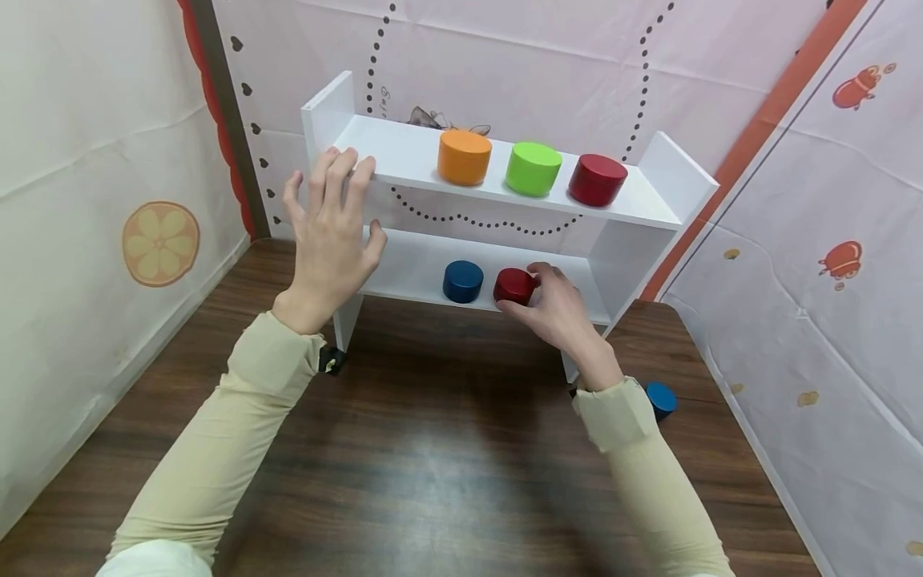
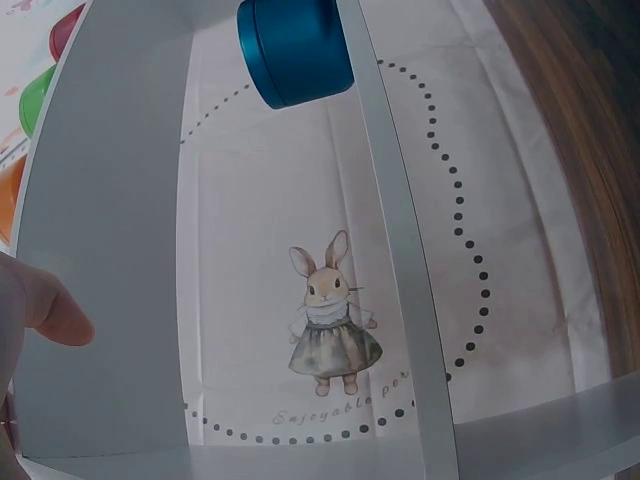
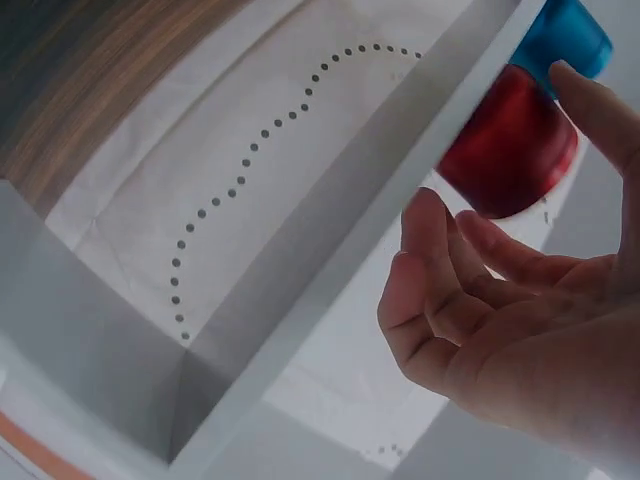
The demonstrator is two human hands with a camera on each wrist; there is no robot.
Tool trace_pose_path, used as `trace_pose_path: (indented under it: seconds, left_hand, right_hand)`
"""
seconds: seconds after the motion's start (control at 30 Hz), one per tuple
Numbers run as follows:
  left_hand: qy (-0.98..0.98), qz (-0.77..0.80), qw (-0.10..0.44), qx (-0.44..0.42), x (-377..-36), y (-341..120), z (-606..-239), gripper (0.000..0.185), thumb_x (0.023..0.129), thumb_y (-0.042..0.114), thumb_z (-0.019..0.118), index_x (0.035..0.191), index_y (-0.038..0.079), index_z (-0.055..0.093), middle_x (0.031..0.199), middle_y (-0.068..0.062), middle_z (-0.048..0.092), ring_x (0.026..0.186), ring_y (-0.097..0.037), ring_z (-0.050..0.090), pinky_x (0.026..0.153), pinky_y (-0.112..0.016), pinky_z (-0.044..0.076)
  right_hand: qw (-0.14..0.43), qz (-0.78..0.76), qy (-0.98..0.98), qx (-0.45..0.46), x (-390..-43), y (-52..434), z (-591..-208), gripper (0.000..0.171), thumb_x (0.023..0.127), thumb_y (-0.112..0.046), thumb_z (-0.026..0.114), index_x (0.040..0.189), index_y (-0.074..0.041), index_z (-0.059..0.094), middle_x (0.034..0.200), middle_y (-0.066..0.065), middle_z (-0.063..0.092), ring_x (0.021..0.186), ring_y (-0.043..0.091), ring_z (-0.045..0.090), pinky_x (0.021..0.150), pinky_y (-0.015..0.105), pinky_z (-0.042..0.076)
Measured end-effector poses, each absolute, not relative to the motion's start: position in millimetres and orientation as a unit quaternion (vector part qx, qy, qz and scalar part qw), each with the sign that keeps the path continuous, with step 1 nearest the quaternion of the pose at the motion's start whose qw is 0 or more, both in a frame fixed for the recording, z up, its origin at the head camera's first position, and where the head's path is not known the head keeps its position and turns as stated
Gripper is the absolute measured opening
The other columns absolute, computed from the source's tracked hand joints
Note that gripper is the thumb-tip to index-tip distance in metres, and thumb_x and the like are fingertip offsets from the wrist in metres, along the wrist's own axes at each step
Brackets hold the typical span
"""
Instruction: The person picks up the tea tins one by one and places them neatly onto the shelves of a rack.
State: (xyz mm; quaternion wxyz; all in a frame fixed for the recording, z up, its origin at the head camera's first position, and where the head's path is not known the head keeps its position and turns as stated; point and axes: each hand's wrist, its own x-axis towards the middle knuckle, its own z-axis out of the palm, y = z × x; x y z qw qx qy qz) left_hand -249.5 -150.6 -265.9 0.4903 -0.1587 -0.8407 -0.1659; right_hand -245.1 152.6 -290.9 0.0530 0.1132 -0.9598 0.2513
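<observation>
Red lacquered, the puck point(image 1: 513, 285) sits on the lower shelf point(image 1: 414, 268) of a white rack point(image 1: 678, 180), directly at the fingertips of the right hand point(image 1: 558, 308). It appears to be a short, solid cylinder, rigid, probably light, with a glossy painted skin that may slip under a loose pinch; the curved side wall, thumb against opposing fingers, looks the soundest place to take hold, since the flat top offers no purchase. The right hand is part open, fingers loosely curved around the puck's near side; the right wrist view shows the fingertips at or just short of the puck point(image 3: 510, 145), and I cannot tell for certain whether contact is made, though no closed pinch is evident. The left hand point(image 1: 332, 228) is spread, fingers straight and resting against the front edge of the upper shelf point(image 1: 404, 156) near the rack's left end, gripping nothing; it looks to be steadying the rack. A blue puck point(image 1: 463, 280) stands just left of the right hand's puck, apart from it. Above the right hand, on the upper shelf, stand orange point(image 1: 465, 157), green point(image 1: 533, 168) and dark red point(image 1: 597, 179) pucks in a row. Another blue puck point(image 1: 661, 399) lies on the bench point(image 1: 433, 449) just outside the right wrist.
</observation>
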Motion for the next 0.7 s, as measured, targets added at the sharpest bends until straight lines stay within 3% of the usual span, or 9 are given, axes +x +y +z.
trace_pose_path:
  seconds: [0.13, 0.3, 0.4, 0.47, 0.57, 0.7]
  left_hand:
    - [-0.842, -0.163, 0.489, -0.159, -248.9, -150.4, -265.3, 0.067, 0.078, 0.008, 0.062, 0.141, 0.011, 0.039, 0.146, -0.013, 0.039, 0.142, -0.029, 0.026, 0.112, -0.060, 0.011]
    - [-0.843, -0.163, 0.488, -0.157, -248.3, -150.1, -265.3, 0.067, 0.078, 0.008, 0.061, 0.141, 0.011, 0.039, 0.146, -0.013, 0.039, 0.142, -0.029, 0.026, 0.111, -0.060, 0.012]
    - [-0.842, -0.163, 0.490, -0.156, -248.4, -150.3, -265.5, 0.067, 0.078, 0.008, 0.061, 0.141, 0.011, 0.039, 0.146, -0.013, 0.039, 0.142, -0.029, 0.026, 0.111, -0.060, 0.012]
    - [-0.841, -0.163, 0.491, -0.156, -248.8, -150.4, -265.7, 0.067, 0.078, 0.008, 0.061, 0.141, 0.011, 0.039, 0.146, -0.013, 0.039, 0.142, -0.029, 0.026, 0.111, -0.060, 0.012]
    - [-0.840, -0.165, 0.493, -0.156, -249.3, -150.2, -265.8, 0.067, 0.077, 0.007, 0.062, 0.141, 0.011, 0.039, 0.146, -0.013, 0.040, 0.142, -0.029, 0.026, 0.111, -0.060, 0.012]
    - [-0.840, -0.169, 0.492, -0.156, -249.8, -149.6, -266.6, 0.067, 0.078, 0.007, 0.062, 0.141, 0.011, 0.039, 0.146, -0.013, 0.040, 0.143, -0.029, 0.026, 0.112, -0.059, 0.011]
  right_hand:
    - [0.093, 0.270, -0.951, 0.114, -228.2, 172.5, -296.1, 0.069, 0.083, -0.048, 0.068, 0.135, -0.008, 0.047, 0.122, 0.014, 0.059, 0.096, 0.028, 0.060, 0.080, 0.042, 0.055]
    - [0.231, 0.276, -0.925, 0.122, -211.0, 213.5, -319.3, 0.043, 0.088, -0.035, 0.067, 0.112, 0.000, 0.063, 0.094, 0.014, 0.069, 0.073, 0.024, 0.062, 0.064, 0.033, 0.049]
    - [0.314, 0.254, -0.908, 0.110, -207.9, 243.1, -337.9, 0.027, 0.087, -0.023, 0.069, 0.096, 0.002, 0.068, 0.079, 0.015, 0.069, 0.067, 0.026, 0.062, 0.065, 0.034, 0.045]
    - [0.337, 0.236, -0.907, 0.088, -206.2, 263.5, -349.9, 0.025, 0.086, -0.020, 0.071, 0.093, 0.004, 0.068, 0.078, 0.017, 0.068, 0.070, 0.030, 0.061, 0.070, 0.040, 0.043]
    - [0.302, 0.205, -0.930, 0.041, -201.3, 293.4, -365.6, 0.038, 0.087, -0.027, 0.069, 0.103, 0.007, 0.065, 0.091, 0.025, 0.064, 0.084, 0.040, 0.054, 0.077, 0.051, 0.039]
    - [0.161, 0.153, -0.975, -0.021, -193.7, 327.3, -380.8, 0.076, 0.087, -0.051, 0.063, 0.132, 0.009, 0.048, 0.121, 0.039, 0.048, 0.104, 0.054, 0.043, 0.085, 0.063, 0.035]
